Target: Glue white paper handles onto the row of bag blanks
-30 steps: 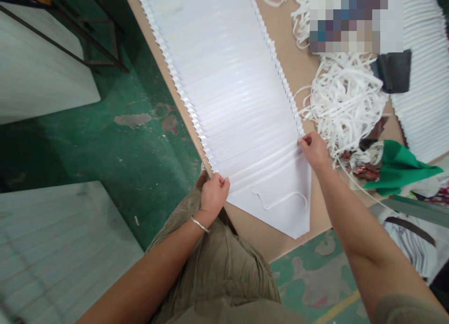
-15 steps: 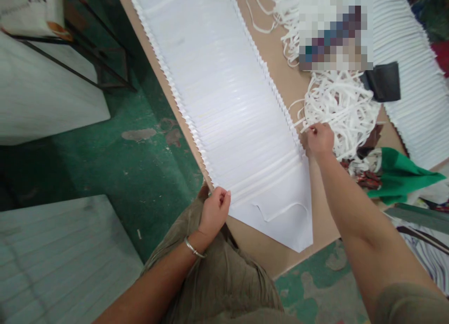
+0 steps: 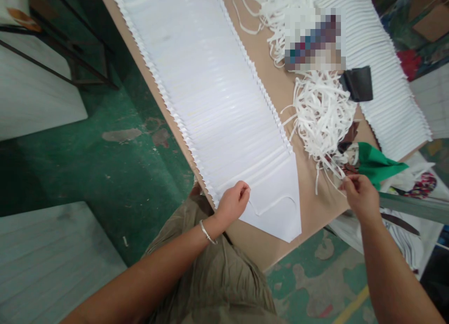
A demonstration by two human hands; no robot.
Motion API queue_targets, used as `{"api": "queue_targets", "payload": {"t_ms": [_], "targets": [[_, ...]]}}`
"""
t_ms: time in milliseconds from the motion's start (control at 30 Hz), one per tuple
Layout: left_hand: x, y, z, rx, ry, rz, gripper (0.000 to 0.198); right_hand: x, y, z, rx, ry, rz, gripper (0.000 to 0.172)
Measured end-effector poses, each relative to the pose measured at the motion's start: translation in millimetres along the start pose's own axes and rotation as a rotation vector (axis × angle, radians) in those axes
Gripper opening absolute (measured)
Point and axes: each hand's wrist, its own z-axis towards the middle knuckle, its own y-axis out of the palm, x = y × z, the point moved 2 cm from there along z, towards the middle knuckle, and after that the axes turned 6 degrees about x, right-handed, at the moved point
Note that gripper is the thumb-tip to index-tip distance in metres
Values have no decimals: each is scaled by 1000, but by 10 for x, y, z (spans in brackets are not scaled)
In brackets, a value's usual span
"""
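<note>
Overlapping white paper sheets (image 3: 210,90) form a long row on the table, thin white strips lying across the nearest ones. My left hand (image 3: 233,200) is closed in a pinch over the near end of the row; whatever its fingertips hold is too small to make out. One loose, bent strip (image 3: 271,210) lies on the front sheet, close to that hand. Off to the right, beyond the sheets, my right hand (image 3: 361,198) is closed on white strips (image 3: 337,169) that trail from a tangled pile (image 3: 321,113).
A black folded piece (image 3: 361,83) sits beside the pile, with green cloth (image 3: 379,162) nearer me. A second row of white sheets (image 3: 382,76) runs along the right. The brown table (image 3: 317,207) ends at a corner before me; green floor (image 3: 140,174) lies left.
My right hand has moved from the sheets' right edge toward me and right, drawing strips off the pile. My left hand has shifted right, from the row's left edge over the sheets.
</note>
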Motion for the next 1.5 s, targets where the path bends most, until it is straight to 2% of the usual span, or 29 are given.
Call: {"api": "queue_targets", "payload": {"t_ms": [100, 200, 267, 333, 367, 433, 500, 533, 633, 733, 867, 1000, 1067, 1167, 1233, 1333, 1500], "targets": [[162, 124, 9, -38, 56, 3, 18, -17, -99, -148, -23, -119, -195, 35], [419, 310, 18, -96, 167, 2, 18, -208, -126, -331, -103, -250, -328, 41], [641, 480, 15, -161, 295, -39, 27, -428, -153, -497, -215, -312, -274, 37], [854, 661, -1, -257, 392, -128, 42, -685, -212, -682, -384, -383, -132, 32], [935, 742, -14, -322, 395, -186, 44, -807, -256, -767, -478, -418, -48, 30], [1019, 852, -53, -465, 308, -310, 37, -996, -366, -888, -610, -461, 79, 29], [984, 848, -103, -544, 164, -381, 25, -1093, -463, -920, -634, -477, 111, 30], [926, 798, -129, -545, 97, -388, 24, -1114, -487, -909, -627, -488, 99, 30], [652, 503, -206, -441, -54, -328, 22, -1144, -417, -831, -661, -560, 54, 28], [346, 127, -291, -324, -145, -252, 23, -1201, -187, -732, -724, -609, 66, 28], [15, -341, -407, -138, -225, -176, 24, -1283, 131, -551, -684, -560, 39, 33], [-208, -649, -457, 2, -289, -127, 25, -1316, 390, -335, -695, -521, 116, 37], [-295, -715, -437, 54, -299, -125, 26, -1315, 523, -223, -704, -491, 149, 38], [-407, -723, -362, 111, -315, -130, 25, -1300, 722, -34, -630, -402, 136, 41], [-459, -707, -299, 195, -342, -108, 24, -1296, 843, 100, -566, -351, 148, 41], [-481, -683, -204, 313, -357, -67, 24, -1326, 1002, 285, -552, -331, 214, 37], [-471, -651, -69, 347, -342, -34, 20, -1438, 1158, 508, -465, -260, 261, 31]]}}
